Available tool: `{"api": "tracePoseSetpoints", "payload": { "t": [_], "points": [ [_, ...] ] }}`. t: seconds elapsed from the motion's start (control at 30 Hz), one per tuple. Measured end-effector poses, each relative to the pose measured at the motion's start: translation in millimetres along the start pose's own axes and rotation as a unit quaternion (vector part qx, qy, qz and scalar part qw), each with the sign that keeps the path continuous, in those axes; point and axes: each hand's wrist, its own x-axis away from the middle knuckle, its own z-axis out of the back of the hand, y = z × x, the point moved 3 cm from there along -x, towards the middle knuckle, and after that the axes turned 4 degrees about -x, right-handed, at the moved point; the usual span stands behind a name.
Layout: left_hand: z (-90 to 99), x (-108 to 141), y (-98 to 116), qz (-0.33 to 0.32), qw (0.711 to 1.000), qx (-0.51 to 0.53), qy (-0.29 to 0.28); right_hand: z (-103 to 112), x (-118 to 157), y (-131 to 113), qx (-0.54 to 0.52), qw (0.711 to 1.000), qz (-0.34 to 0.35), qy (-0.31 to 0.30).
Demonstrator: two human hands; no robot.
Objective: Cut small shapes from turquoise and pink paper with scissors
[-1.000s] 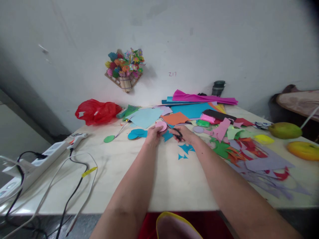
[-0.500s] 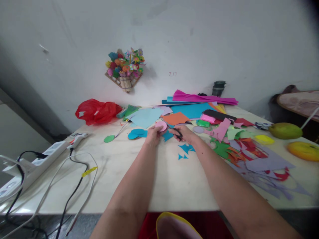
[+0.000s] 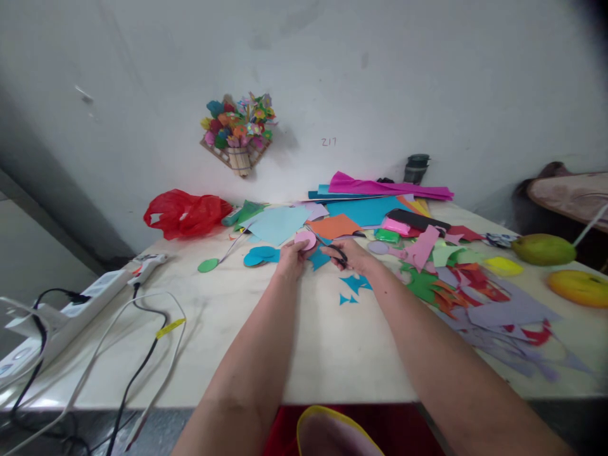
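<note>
Pinched in my left hand (image 3: 291,258) is a round pink paper disc (image 3: 306,239), held above the table. A blue paper piece (image 3: 318,258) sits just behind and to the right of it, partly hidden by the fingers. My right hand (image 3: 356,253) is closed around the black handles of a pair of scissors (image 3: 339,254). Their blades point left toward the blue piece and the disc. Left of my left hand lie blue paper circles (image 3: 259,254). Small blue offcuts (image 3: 357,283) lie below my right hand.
At the left are a red plastic bag (image 3: 185,214), a green disc (image 3: 208,265), a power strip (image 3: 90,307) and cables. Coloured sheets (image 3: 368,211) lie at the back. Paper scraps (image 3: 503,304), a black phone-like object (image 3: 418,221) and mangoes (image 3: 544,249) occupy the right.
The pink disc and my left hand have shifted very slightly left. My right hand with the scissors stays almost in the same place.
</note>
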Motion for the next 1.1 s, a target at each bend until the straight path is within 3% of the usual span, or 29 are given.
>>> {"api": "tracePoseSetpoints", "payload": {
  "t": [0.43, 1.1],
  "points": [
    [1.6, -2.8, -2.7, -0.006, 1.0, 0.0, -0.028, -0.1, 2.6, -1.3, 0.021, 1.0, 0.005, -0.006],
    [2.4, -3.8, -3.6, 0.006, 1.0, 0.001, -0.004, -1.7, 2.3, -1.9, 0.022, 1.0, 0.012, 0.004]
  ]
}}
